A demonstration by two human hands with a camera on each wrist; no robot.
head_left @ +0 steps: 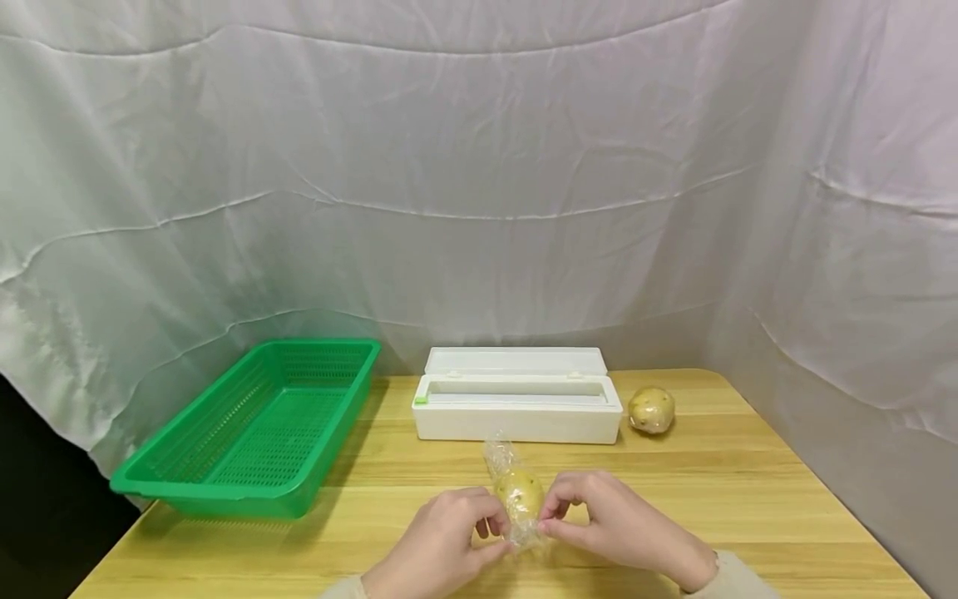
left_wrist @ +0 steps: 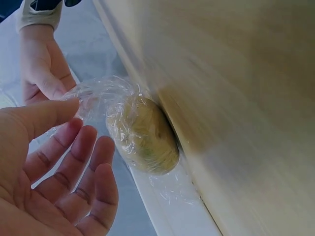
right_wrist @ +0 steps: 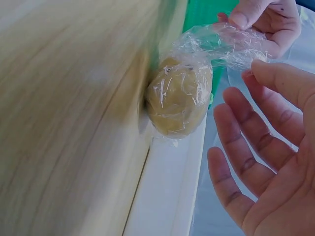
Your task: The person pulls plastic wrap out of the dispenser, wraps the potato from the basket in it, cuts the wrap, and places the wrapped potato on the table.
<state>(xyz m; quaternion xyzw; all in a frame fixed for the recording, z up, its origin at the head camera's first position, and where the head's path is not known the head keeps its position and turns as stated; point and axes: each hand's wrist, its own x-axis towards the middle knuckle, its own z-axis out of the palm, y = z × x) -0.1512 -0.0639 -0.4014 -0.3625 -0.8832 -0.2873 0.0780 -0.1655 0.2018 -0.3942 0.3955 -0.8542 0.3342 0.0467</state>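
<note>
A potato lies on the table in front of the white box, loosely covered in clear plastic wrap. One end of the wrap sticks out toward the box; the other is bunched on the near side. There my left hand pinches the wrap between thumb and forefinger, its other fingers loosely bent. From the other side my right hand pinches the same near end with thumb and forefinger. Both wrist views show the film drawn out from the potato toward the fingertips.
Behind the potato stands a long white wrap dispenser, its lid raised and a roll inside. A second wrapped potato sits to its right. On the left is a green plastic basket. Grey cloth hangs around the wooden table.
</note>
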